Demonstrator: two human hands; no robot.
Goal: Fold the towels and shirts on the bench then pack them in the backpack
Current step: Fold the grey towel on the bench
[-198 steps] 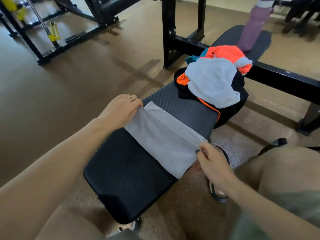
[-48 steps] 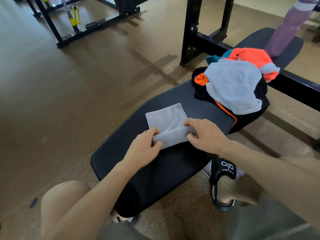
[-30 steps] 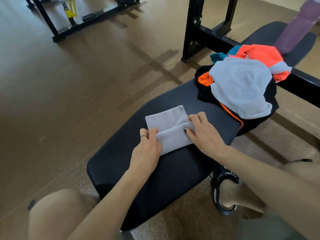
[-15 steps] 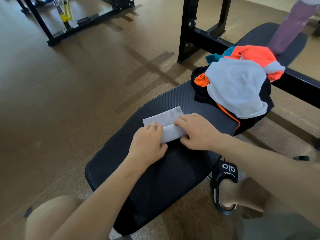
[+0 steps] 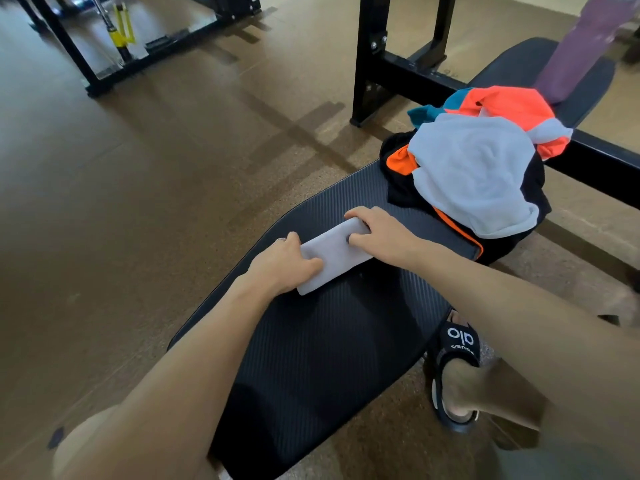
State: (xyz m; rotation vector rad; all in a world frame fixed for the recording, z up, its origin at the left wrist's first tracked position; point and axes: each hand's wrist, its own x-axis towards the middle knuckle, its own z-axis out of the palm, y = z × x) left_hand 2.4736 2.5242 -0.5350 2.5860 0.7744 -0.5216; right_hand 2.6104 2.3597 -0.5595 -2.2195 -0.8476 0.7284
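Note:
A small grey towel [image 5: 332,252], folded into a narrow strip, lies across the black padded bench [image 5: 322,344]. My left hand [image 5: 284,265] grips its near left end, fingers curled over the far edge and thumb on top. My right hand [image 5: 377,233] holds the right end, fingers curled round it. Further along the bench sits a heap of clothes [image 5: 474,171]: a pale grey towel on top, orange, teal and black garments under it. No backpack shows in view.
A purple water bottle [image 5: 581,43] stands on the far end of the bench. The black rack frame [image 5: 377,60] crosses behind the heap. My foot in a black slide sandal [image 5: 457,372] is on the floor to the right. Gym equipment [image 5: 121,36] stands far left.
The grey towel went from a long rectangle to a square and now to a narrow strip. Both hands brought the near edge over and now hold its two ends.

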